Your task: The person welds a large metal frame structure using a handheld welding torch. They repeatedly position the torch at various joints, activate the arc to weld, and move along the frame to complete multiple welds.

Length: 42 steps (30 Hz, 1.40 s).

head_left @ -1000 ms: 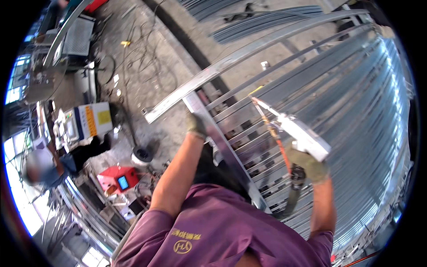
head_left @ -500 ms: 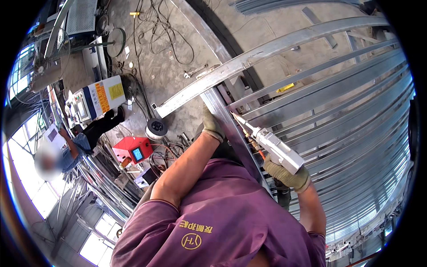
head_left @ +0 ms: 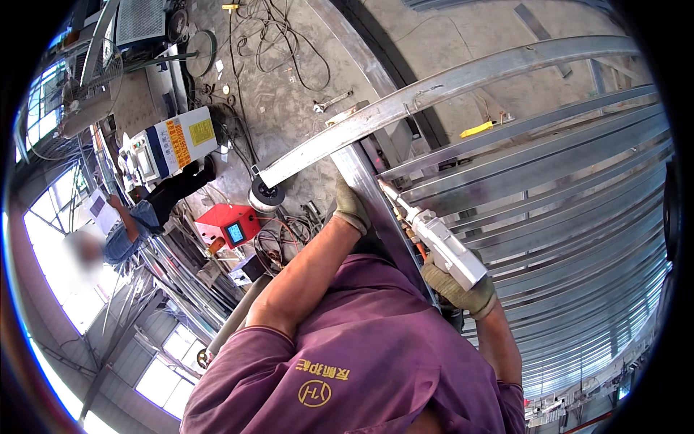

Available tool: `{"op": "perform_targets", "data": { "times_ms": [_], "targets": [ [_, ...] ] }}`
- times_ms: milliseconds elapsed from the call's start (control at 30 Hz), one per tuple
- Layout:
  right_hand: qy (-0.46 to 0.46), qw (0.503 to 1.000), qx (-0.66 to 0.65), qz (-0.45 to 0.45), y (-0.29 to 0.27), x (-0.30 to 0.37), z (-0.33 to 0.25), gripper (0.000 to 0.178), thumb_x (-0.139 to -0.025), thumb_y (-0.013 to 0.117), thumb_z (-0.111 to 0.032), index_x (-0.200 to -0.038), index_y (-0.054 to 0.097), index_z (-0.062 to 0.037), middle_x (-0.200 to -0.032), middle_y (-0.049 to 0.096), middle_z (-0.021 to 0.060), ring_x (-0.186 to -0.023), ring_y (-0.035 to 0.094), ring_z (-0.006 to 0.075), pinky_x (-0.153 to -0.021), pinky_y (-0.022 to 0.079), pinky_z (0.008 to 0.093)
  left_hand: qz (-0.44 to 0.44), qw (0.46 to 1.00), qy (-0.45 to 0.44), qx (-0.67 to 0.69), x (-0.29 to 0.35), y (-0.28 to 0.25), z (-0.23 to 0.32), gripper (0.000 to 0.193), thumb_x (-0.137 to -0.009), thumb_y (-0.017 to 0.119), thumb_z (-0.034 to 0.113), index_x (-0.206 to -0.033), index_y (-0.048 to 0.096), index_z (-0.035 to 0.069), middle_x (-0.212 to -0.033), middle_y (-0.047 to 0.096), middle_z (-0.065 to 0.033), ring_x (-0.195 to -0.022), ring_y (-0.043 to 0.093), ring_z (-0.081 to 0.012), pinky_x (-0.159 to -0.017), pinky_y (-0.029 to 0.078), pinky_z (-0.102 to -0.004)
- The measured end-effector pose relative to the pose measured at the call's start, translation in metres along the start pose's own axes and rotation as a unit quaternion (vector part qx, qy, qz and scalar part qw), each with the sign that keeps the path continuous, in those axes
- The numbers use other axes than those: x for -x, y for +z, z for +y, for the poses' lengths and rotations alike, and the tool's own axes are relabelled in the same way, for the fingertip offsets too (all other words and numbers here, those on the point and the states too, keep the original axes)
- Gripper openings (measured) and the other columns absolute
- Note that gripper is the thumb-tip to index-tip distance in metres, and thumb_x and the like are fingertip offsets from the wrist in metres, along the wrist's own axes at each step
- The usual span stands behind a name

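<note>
My left hand point(head_left: 350, 206), in a green work glove, grips the near edge of a shiny steel tube point(head_left: 382, 210) that runs from the frame's corner down toward my body. My right hand point(head_left: 459, 286), gloved alike, is closed round a silver handheld welding gun point(head_left: 450, 252). Its narrow nozzle points up and left, with the tip at or very close to where a thin slat point(head_left: 506, 132) meets the tube; actual contact cannot be made out. A brass-coloured fitting and an orange part run along the gun's underside. My right fingers are partly hidden behind its body.
A long steel bar point(head_left: 448, 83) crosses the far side. Many parallel metal slats point(head_left: 571, 239) fill the right. At left are a red box with a screen point(head_left: 228, 224), a cable reel point(head_left: 266, 195), a white machine point(head_left: 173, 145) and a person holding paper point(head_left: 130, 224). A wrench point(head_left: 332, 101) lies on the floor.
The whole view has shifted a little, so the surroundings sit slightly farther right. Both hands keep their holds, and the gun's nozzle stays by the same joint.
</note>
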State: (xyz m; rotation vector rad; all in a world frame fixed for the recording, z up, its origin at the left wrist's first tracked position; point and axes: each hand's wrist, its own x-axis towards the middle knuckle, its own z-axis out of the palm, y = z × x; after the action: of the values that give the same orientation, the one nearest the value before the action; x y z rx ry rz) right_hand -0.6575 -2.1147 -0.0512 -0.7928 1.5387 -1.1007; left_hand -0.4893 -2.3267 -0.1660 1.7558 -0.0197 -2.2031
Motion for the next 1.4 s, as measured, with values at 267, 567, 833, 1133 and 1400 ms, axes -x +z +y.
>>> {"op": "perform_targets", "data": {
  "times_ms": [267, 567, 833, 1133, 1400],
  "targets": [
    [-0.01, 1.0, -0.003, -0.004, 0.0, -0.001, 0.005, 0.022, -0.086, 0.083, -0.012, -0.106, 0.076, -0.0044, -0.083, 0.073, 0.0109, -0.071, 0.073, 0.0298, -0.065, 0.059, 0.0378, -0.002, 1.0, 0.006, 0.019, 0.001, -0.005, -0.002, 0.06, -0.103, 0.044, 0.058, -0.118, 0.065, 0.004, -0.095, 0.067, -0.0117, -0.084, 0.065, -0.0279, -0.077, 0.059, -0.0444],
    [-0.066, 0.997, 0.044, 0.002, -0.001, -0.006, 0.005, 0.025, -0.084, 0.085, -0.012, -0.107, 0.078, -0.0055, -0.089, 0.077, 0.011, -0.076, 0.076, 0.0286, -0.068, 0.061, 0.0366, -0.039, 0.998, 0.017, 0.035, -0.031, -0.038, -0.007, 0.069, -0.103, 0.04, 0.068, -0.123, 0.067, 0.007, -0.109, 0.073, -0.0157, -0.095, 0.071, -0.0329, -0.085, 0.06, -0.0469],
    [-0.092, 0.993, 0.075, 0.011, -0.002, -0.008, 0.004, 0.022, -0.085, 0.085, -0.017, -0.104, 0.078, -0.0073, -0.086, 0.077, 0.01, -0.074, 0.075, 0.029, -0.066, 0.06, 0.0375, -0.086, 0.996, 0.03, -0.009, -0.03, -0.039, -0.006, 0.067, -0.102, 0.046, 0.065, -0.132, 0.065, 0.008, -0.119, 0.071, -0.0132, -0.103, 0.07, -0.0291, -0.089, 0.06, -0.0458],
    [-0.063, 0.995, 0.07, 0.012, -0.002, -0.009, 0.0, 0.02, -0.084, 0.084, -0.019, -0.101, 0.078, -0.0088, -0.083, 0.075, 0.009, -0.071, 0.074, 0.0291, -0.064, 0.059, 0.0385, -0.043, 0.998, 0.031, 0.043, -0.002, -0.001, -0.001, 0.052, -0.105, 0.044, 0.043, -0.126, 0.061, 0.0, -0.109, 0.07, -0.0179, -0.095, 0.07, -0.032, -0.084, 0.06, -0.0471],
    [-0.052, 0.996, 0.074, 0.004, -0.002, -0.007, -0.001, 0.019, -0.086, 0.082, -0.02, -0.1, 0.078, -0.0088, -0.082, 0.075, 0.0093, -0.071, 0.073, 0.0303, -0.063, 0.059, 0.0399, -0.052, 0.998, 0.028, 0.018, -0.02, -0.022, -0.005, 0.076, -0.103, 0.04, 0.068, -0.133, 0.062, 0.002, -0.119, 0.071, -0.0191, -0.105, 0.069, -0.0342, -0.093, 0.059, -0.0489]
  ]
}}
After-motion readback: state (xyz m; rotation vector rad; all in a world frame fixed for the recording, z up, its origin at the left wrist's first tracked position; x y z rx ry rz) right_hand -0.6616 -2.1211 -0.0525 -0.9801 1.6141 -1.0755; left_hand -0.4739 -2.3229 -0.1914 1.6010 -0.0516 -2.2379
